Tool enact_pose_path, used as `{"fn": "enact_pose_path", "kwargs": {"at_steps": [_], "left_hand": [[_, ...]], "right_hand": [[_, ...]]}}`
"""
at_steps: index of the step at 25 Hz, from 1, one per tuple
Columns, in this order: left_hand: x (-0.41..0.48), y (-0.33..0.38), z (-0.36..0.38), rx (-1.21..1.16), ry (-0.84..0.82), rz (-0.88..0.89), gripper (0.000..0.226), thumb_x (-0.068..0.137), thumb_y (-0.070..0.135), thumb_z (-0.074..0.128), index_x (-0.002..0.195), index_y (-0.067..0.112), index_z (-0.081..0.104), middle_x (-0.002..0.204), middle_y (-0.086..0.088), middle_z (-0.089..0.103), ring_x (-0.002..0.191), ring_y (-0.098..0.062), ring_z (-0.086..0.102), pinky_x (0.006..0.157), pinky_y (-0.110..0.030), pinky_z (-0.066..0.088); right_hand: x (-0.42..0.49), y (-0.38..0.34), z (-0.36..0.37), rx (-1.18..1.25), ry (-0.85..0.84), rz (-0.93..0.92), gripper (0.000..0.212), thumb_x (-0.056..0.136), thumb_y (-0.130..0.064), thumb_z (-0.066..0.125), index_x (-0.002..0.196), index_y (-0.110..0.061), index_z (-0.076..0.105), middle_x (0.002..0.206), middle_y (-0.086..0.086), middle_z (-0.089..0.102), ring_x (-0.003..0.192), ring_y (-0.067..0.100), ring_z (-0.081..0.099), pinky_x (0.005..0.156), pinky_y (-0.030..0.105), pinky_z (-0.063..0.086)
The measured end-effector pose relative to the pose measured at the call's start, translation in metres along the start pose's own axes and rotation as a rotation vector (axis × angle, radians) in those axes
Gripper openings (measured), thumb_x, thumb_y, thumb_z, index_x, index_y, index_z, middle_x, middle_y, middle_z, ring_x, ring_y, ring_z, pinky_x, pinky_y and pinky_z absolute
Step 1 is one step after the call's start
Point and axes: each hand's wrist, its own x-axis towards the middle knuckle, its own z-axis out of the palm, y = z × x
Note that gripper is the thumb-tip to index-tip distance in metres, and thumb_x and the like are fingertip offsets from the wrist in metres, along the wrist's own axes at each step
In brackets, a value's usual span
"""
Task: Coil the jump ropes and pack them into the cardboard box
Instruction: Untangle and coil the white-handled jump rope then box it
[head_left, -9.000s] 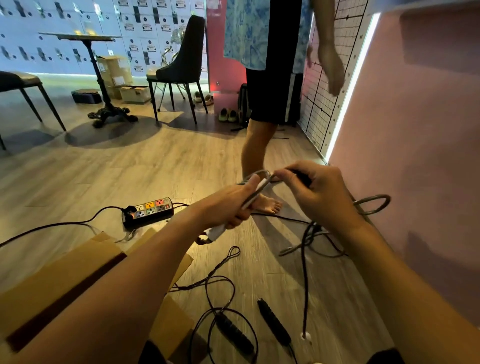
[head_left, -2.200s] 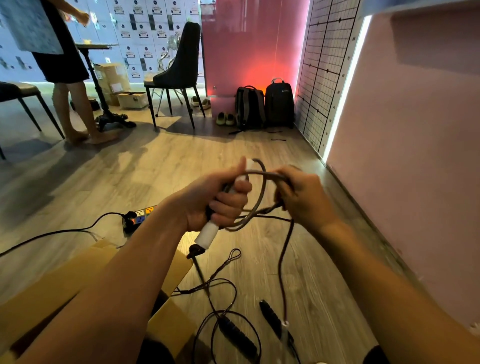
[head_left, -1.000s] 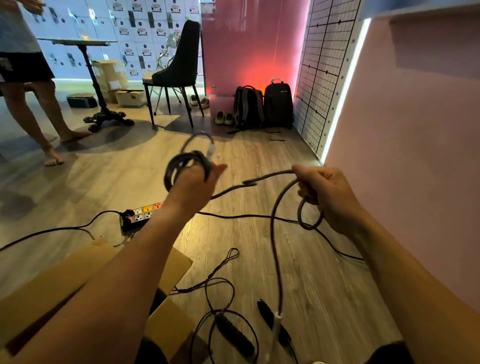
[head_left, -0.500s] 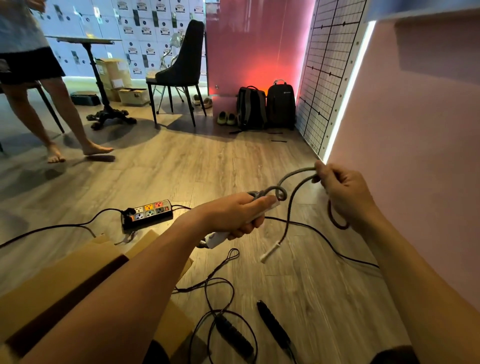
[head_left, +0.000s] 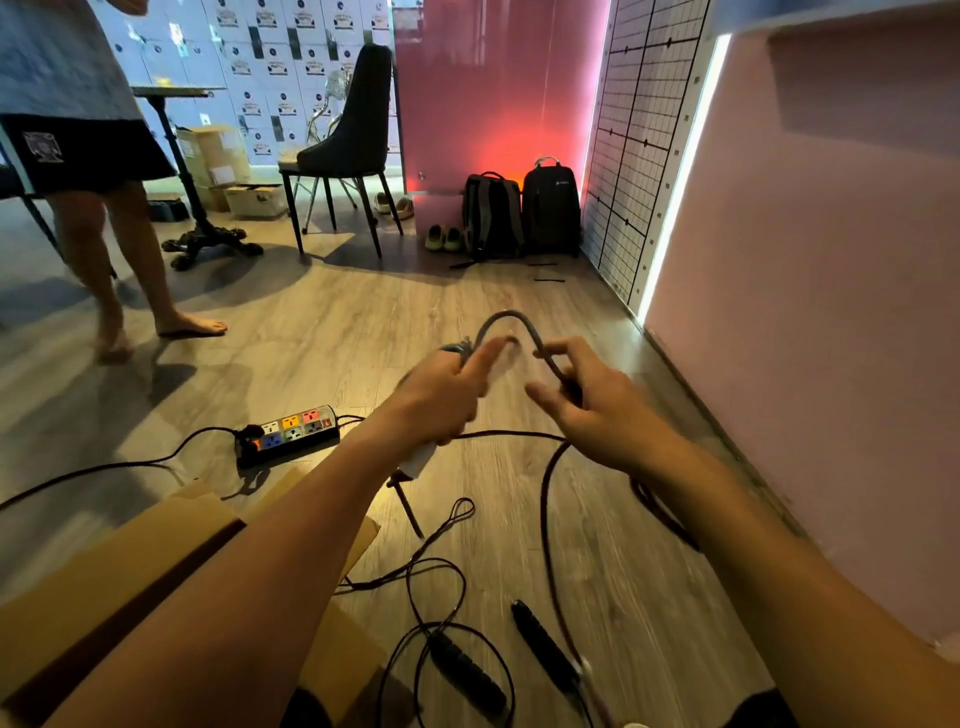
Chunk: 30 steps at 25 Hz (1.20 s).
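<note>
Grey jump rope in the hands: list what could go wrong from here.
1. The left hand grips the grey jump rope coils with its index finger straight; the loops could spring loose.
2. The right hand only pinches the rope, and its loose tail drops to the floor beside the black-handled jump rope; pulling it in could tangle both.
3. The tail appears to cross the power strip cable and may drag it.

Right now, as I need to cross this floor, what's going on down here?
A person is coiling a grey jump rope. The left hand grips its white handle with a few loops; the right hand pinches the rope, which arches between the hands. A black-handled jump rope lies loose on the floor near the cardboard box, whose inside is hidden.
</note>
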Motion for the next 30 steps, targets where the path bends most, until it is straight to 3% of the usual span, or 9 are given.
{"fn": "enact_pose_path", "kwargs": {"at_steps": [3,6,9,13,15,20,24,27,30], "left_hand": [[0.004,-0.013,-0.012,0.274,0.201,-0.006,0.063,0.095,0.065,0.037,0.062,0.013,0.050,0.053,-0.001,0.048,0.044,-0.017,0.045,0.051,-0.033,0.041],[0.003,-0.015,-0.008,0.335,0.070,-0.069,0.063,0.094,0.069,0.035,0.067,0.014,0.049,0.055,-0.001,0.049,0.045,-0.017,0.047,0.046,-0.030,0.041],[-0.004,-0.005,0.000,0.362,-0.156,-0.091,0.059,0.094,0.069,0.035,0.076,0.015,0.052,0.063,-0.003,0.052,0.046,-0.014,0.047,0.043,-0.026,0.040],[-0.018,0.006,0.003,-0.366,-0.667,-0.181,0.056,0.090,0.072,0.032,0.068,0.022,0.044,0.053,0.005,0.032,0.041,-0.007,0.028,0.041,-0.022,0.029],[-0.017,0.008,0.000,-0.807,-0.697,-0.108,0.058,0.088,0.074,0.032,0.067,0.021,0.044,0.050,0.008,0.030,0.038,-0.006,0.028,0.038,-0.021,0.027],[-0.009,0.010,-0.017,-1.576,-0.359,0.060,0.064,0.090,0.076,0.028,0.070,0.019,0.048,0.049,0.009,0.035,0.039,-0.005,0.034,0.039,-0.019,0.032],[-0.005,0.018,-0.027,-2.067,0.130,0.003,0.056,0.098,0.060,0.033,0.069,0.014,0.047,0.053,0.004,0.039,0.040,-0.011,0.037,0.043,-0.019,0.039],[-0.001,0.015,-0.033,-1.982,0.541,0.088,0.049,0.098,0.057,0.041,0.076,0.014,0.047,0.057,0.002,0.044,0.044,-0.012,0.042,0.054,-0.023,0.046],[0.002,0.006,-0.038,-1.482,0.680,0.280,0.047,0.101,0.058,0.033,0.082,0.016,0.046,0.061,0.003,0.045,0.052,-0.011,0.044,0.060,-0.026,0.045]], "right_hand": [[-0.003,0.002,-0.014,-0.090,0.136,-0.184,0.014,0.099,-0.034,0.055,0.110,-0.026,0.059,0.066,-0.005,0.056,0.053,0.007,0.049,0.050,0.023,0.046],[0.002,0.014,-0.015,-0.219,0.271,-0.225,0.022,0.099,-0.038,0.052,0.106,-0.022,0.066,0.074,-0.009,0.061,0.062,0.008,0.054,0.060,0.038,0.052],[0.010,0.019,-0.009,-0.373,0.418,-0.026,0.030,0.103,-0.036,0.047,0.109,-0.017,0.068,0.090,0.000,0.067,0.080,0.019,0.059,0.075,0.045,0.054],[0.010,0.018,-0.002,-0.282,0.257,0.177,0.033,0.107,-0.033,0.039,0.117,-0.017,0.066,0.102,-0.003,0.067,0.080,0.015,0.059,0.063,0.025,0.046],[0.007,0.013,0.002,-0.198,0.104,0.176,0.034,0.107,-0.035,0.036,0.110,-0.018,0.066,0.092,0.001,0.066,0.072,0.011,0.053,0.059,0.023,0.040],[0.005,-0.004,0.006,-0.051,-0.078,0.070,0.049,0.104,-0.047,0.036,0.083,-0.013,0.064,0.070,0.000,0.055,0.065,0.012,0.050,0.063,0.030,0.041],[0.005,-0.002,0.017,-0.195,-0.283,0.125,0.044,0.101,-0.053,0.039,0.103,-0.019,0.068,0.087,-0.002,0.064,0.080,0.014,0.059,0.072,0.030,0.047],[0.002,-0.005,0.022,-0.213,-0.462,0.096,0.029,0.102,-0.049,0.043,0.094,-0.028,0.061,0.093,-0.008,0.064,0.087,0.010,0.060,0.075,0.027,0.048],[0.001,-0.015,0.026,-0.172,-0.500,0.042,0.019,0.104,-0.037,0.045,0.106,-0.028,0.061,0.094,-0.007,0.065,0.087,0.011,0.062,0.074,0.029,0.052]]}}
